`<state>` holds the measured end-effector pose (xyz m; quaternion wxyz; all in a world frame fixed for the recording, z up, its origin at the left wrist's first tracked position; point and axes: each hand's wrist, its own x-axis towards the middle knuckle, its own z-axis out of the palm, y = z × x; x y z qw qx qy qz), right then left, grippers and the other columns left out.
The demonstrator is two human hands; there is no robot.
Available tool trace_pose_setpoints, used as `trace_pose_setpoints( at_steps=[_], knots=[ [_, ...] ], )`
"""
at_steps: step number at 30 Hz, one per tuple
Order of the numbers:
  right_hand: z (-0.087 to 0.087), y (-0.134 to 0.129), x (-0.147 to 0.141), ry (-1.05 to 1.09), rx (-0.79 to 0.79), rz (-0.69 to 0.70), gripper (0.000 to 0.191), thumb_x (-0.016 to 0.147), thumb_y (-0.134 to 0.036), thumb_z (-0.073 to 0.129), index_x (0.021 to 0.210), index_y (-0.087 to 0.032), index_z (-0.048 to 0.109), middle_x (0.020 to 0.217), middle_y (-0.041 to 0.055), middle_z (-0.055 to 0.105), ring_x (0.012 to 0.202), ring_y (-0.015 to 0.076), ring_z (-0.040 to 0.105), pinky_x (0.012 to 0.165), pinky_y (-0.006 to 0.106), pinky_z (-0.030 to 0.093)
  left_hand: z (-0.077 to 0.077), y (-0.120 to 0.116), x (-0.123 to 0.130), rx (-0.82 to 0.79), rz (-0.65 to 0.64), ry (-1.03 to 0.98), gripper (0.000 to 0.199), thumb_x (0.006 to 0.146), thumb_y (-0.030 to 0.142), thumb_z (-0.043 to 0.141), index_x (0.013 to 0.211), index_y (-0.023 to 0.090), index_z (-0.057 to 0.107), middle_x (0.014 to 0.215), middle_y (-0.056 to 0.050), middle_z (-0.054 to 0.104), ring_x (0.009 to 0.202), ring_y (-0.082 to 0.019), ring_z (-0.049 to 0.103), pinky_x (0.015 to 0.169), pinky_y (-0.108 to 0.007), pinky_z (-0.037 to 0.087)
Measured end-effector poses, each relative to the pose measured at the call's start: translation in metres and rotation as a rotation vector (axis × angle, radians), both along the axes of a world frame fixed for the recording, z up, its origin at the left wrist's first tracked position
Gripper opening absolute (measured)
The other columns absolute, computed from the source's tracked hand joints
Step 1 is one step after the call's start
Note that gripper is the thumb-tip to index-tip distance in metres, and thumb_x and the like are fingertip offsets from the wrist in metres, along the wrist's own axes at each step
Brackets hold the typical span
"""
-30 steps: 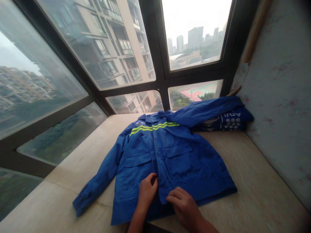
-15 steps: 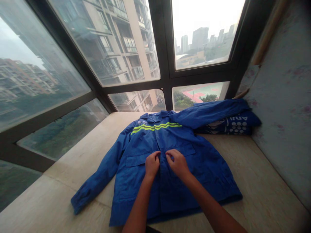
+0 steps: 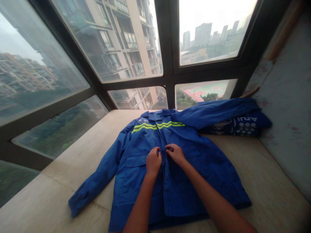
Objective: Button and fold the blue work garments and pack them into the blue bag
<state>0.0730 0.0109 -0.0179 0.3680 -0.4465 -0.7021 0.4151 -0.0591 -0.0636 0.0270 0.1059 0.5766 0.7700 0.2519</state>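
Observation:
A blue work jacket [image 3: 136, 181] with yellow-green reflective stripes across the chest lies spread face up, its collar toward the window. My left hand [image 3: 154, 159] pinches one front edge of it near the middle of the opening. Close beside it, my right hand [image 3: 175, 153] pinches the other front edge, fingers curled. Between the two hands the front placket is slightly lifted and parted, and the lower front hangs apart below them. Whether a button or snap is between the fingertips is too small to tell.
The jacket lies on a pale stone-like sill [image 3: 55, 191]. One sleeve reaches over a dark blue printed bag [image 3: 243, 126] at the right, by a flowered wall [image 3: 289, 136]. Dark window frames [image 3: 170, 64] enclose the far and left sides.
Both hands have lifted the front edges a little, and the opening below them has parted. The view has shifted slightly.

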Motion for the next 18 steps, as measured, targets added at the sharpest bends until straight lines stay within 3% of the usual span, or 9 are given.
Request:
trace_pose_setpoints(
  at_steps=[8, 14, 18],
  knots=[
    [-0.011, 0.003, 0.005, 0.04, 0.001, -0.04, 0.028, 0.079, -0.022, 0.054, 0.098, -0.015, 0.073, 0.086, 0.0055, 0.074, 0.068, 0.0164, 0.065, 0.065, 0.028, 0.053, -0.002, 0.027, 0.002, -0.143, 0.018, 0.14, 0.013, 0.086, 0.016, 0.055, 0.09, 0.02, 0.067, 0.095, -0.011, 0.069, 0.087, -0.024, 0.066, 0.075, -0.031, 0.045],
    [-0.003, -0.004, 0.006, -0.069, 0.124, -0.041, 0.033, 0.072, -0.001, 0.049, 0.085, -0.018, 0.074, 0.095, 0.0075, 0.07, 0.088, 0.0183, 0.063, 0.085, 0.031, 0.051, 0.002, 0.021, 0.0, -0.092, 0.048, 0.12, 0.012, 0.088, 0.018, 0.053, 0.091, 0.02, 0.065, 0.096, -0.01, 0.07, 0.088, -0.022, 0.065, 0.075, -0.03, 0.043],
    [0.011, -0.009, 0.001, -0.175, 0.232, -0.024, 0.033, 0.075, 0.003, 0.048, 0.08, -0.019, 0.073, 0.108, 0.0121, 0.066, 0.106, 0.0236, 0.055, 0.095, 0.035, 0.045, -0.005, 0.017, -0.002, -0.036, 0.055, 0.043, 0.013, 0.09, 0.019, 0.051, 0.089, 0.021, 0.064, 0.091, -0.008, 0.071, 0.086, -0.021, 0.066, 0.073, -0.029, 0.042]
  ],
)
